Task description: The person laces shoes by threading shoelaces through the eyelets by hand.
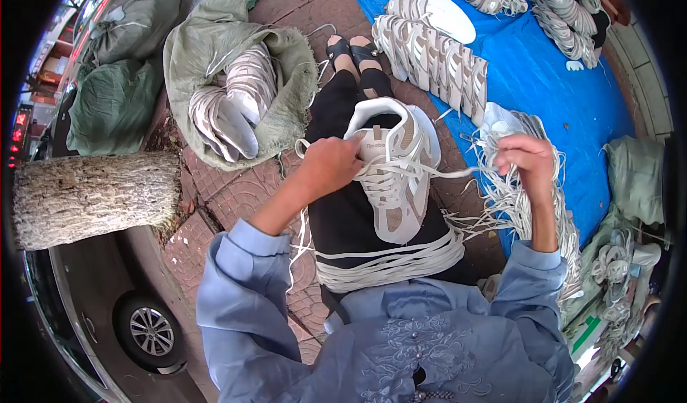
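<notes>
A white and beige shoe (392, 167) lies on the black-trousered lap, its toe toward the body. White laces (390, 199) run through its front. At the shoe's left side is my left hand (330, 165), its fingers closed at the tongue and lace; what exactly they pinch is partly hidden. To the right of the shoe, my right hand (526, 158) is raised with bent fingers near a lace that stretches from the shoe; the fingertips look closed on that lace end. A bundle of white laces (390, 265) lies across the thighs.
Stacked shoe uppers (433, 63) lie on a blue tarp (529, 66) at the right, with loose laces (504, 195) hanging nearby. An open green sack (286, 109) holds more uppers. At the left are a tree trunk (96, 197) and a parked car (93, 288).
</notes>
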A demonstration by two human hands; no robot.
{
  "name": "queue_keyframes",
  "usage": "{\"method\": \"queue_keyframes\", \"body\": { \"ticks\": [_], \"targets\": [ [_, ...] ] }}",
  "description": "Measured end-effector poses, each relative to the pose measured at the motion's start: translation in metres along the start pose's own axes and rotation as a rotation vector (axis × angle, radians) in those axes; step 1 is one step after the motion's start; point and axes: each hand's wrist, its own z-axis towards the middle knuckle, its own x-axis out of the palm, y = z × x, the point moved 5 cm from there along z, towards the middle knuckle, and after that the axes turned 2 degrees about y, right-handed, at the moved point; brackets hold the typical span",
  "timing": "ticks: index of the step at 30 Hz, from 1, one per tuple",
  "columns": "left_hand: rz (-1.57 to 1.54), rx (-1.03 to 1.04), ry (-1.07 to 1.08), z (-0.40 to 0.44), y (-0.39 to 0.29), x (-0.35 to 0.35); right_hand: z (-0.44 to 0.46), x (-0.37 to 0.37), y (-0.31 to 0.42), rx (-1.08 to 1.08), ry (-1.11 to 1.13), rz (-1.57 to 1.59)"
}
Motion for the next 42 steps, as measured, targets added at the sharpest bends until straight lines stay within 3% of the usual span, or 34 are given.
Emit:
{"method": "queue_keyframes", "body": {
  "ticks": [2,5,7,8,9,11,14,16,20,24,27,29,31,34,36,40,42],
  "targets": [
    [-0.133,-0.01,0.0,0.014,0.006,0.007,-0.003,-0.009,0.001,-0.071,-0.032,0.125],
    [-0.271,-0.054,-0.006,0.015,0.001,0.013,0.01,0.024,-0.016,-0.009,0.019,-0.032],
    [0.1,-0.113,-0.111,0.001,-0.012,0.012,0.021,0.057,-0.029,0.024,0.13,-0.063],
    [0.213,0.061,-0.261,-0.008,-0.024,0.007,0.026,0.071,-0.035,0.053,0.189,-0.071],
    [0.22,0.054,-0.255,-0.01,-0.021,0.011,0.031,0.081,-0.041,0.052,0.196,-0.06],
    [0.374,0.12,-0.345,-0.015,-0.019,0.017,0.038,0.102,-0.04,-0.239,0.289,-0.186],
    [0.199,0.051,-0.136,-0.009,-0.008,0.007,0.047,0.116,-0.06,-0.373,0.294,-0.276],
    [0.017,0.009,-0.021,0.0,0.004,0.006,0.048,0.112,-0.063,-0.307,0.295,-0.234],
    [0.302,-0.013,-0.007,0.004,-0.009,0.007,0.04,0.111,-0.062,-0.268,0.315,-0.218],
    [0.333,0.004,-0.013,-0.004,-0.009,0.013,0.038,0.114,-0.059,-0.315,0.323,-0.272],
    [0.283,-0.012,-0.057,-0.001,0.002,0.011,0.04,0.114,-0.063,-0.268,0.337,-0.234],
    [-0.338,-0.294,0.165,0.006,0.024,0.019,0.04,0.111,-0.065,-0.3,0.313,-0.228],
    [-0.437,-0.41,0.176,0.003,0.023,0.021,0.037,0.111,-0.064,-0.333,0.283,-0.266],
    [-0.266,-0.284,0.037,-0.001,0.011,0.014,0.037,0.11,-0.066,-0.339,0.264,-0.264],
    [0.113,-0.134,-0.037,0.001,-0.002,0.007,0.04,0.107,-0.068,-0.316,0.278,-0.232],
    [0.307,0.003,-0.189,0.001,-0.02,-0.008,0.043,0.099,-0.079,-0.271,0.264,-0.044],
    [0.4,0.278,-0.56,-0.003,-0.04,-0.023,0.041,0.097,-0.081,-0.267,0.246,-0.015]
  ]
}}
